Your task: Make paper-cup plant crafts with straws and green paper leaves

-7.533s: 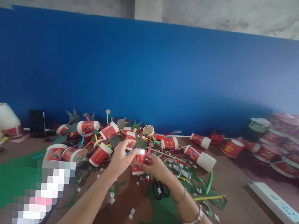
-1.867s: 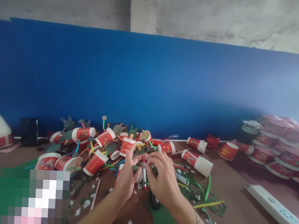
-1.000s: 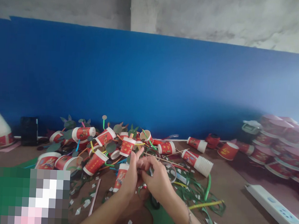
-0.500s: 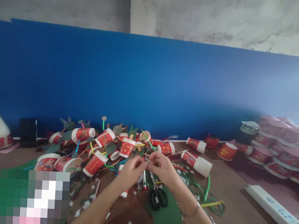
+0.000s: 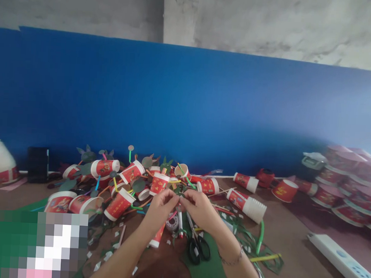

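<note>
Pinch, two-handed: my left hand (image 5: pixel 160 208) and my right hand (image 5: pixel 199 208) meet at the fingertips above the table (image 5: pixel 294 248), thumb and forefinger of each drawn together on a small piece (image 5: pixel 180 203). This piece sits midway between the hands; my fingers cover most of it, and I cannot tell its shape or which way its long axis runs.

Just below the fingertips, a marker (image 5: pixel 181 224) lies nearly straight away from me, red end nearest. To its left rests a tape roll (image 5: pixel 169 225); beneath my left hand lies a tilted cup (image 5: pixel 157 238), white edge toward me, upper part hidden. To the marker's right are scissors (image 5: pixel 194 235), black handles toward me, blades pointing away and slightly left.

Farther out, red paper cups (image 5: pixel 119 204) lie heaped among colored straws. At right, a cup stack (image 5: pixel 247 205) lies on its side, white rims toward the lower right; beyond it, a power strip (image 5: pixel 342 257) slants from the near right. Behind stands a blue board (image 5: pixel 187 110).
</note>
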Demonstrator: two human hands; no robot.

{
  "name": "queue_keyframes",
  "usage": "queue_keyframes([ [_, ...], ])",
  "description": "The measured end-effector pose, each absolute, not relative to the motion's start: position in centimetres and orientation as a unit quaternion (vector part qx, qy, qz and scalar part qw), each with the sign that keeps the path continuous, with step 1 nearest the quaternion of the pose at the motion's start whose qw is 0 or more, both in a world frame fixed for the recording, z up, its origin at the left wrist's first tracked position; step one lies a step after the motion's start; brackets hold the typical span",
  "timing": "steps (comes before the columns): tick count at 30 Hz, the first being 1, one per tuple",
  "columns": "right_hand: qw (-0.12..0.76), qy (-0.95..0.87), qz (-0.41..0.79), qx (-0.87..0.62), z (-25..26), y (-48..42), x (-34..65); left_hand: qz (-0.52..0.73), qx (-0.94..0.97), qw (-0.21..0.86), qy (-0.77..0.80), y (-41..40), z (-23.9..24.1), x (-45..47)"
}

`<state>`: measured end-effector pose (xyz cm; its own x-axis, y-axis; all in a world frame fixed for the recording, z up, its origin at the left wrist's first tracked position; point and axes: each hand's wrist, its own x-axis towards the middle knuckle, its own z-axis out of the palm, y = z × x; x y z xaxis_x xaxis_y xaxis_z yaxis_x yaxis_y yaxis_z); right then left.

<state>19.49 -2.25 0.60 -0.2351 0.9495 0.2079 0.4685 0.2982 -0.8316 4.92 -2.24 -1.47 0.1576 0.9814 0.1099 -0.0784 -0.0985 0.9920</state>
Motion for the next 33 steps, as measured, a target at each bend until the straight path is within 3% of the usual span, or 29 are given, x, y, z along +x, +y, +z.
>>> queue_keyframes([
  [6,0.366,-0.704,0.307,-0.525,0.8,-2.3,19.7,0.485,0.605,0.464,0.428,-2.0,-1.5,4.5],
  [10,0.435,-0.699,0.174,-0.541,0.9,-2.9,19.0,0.495,0.621,0.351,0.496,-2.1,-1.6,4.4],
  [15,0.435,-0.735,0.083,-0.514,0.9,-3.5,18.4,0.48,0.663,0.273,0.505,-2.5,-1.5,4.5],
  [25,0.412,-0.724,0.153,-0.532,1.0,-3.5,18.4,0.487,0.721,0.193,0.453,-3.1,-1.1,4.7],
  [33,0.419,-0.713,0.219,-0.518,1.2,-3.4,18.9,0.496,0.701,0.242,0.451,-3.0,-1.1,4.8],
])
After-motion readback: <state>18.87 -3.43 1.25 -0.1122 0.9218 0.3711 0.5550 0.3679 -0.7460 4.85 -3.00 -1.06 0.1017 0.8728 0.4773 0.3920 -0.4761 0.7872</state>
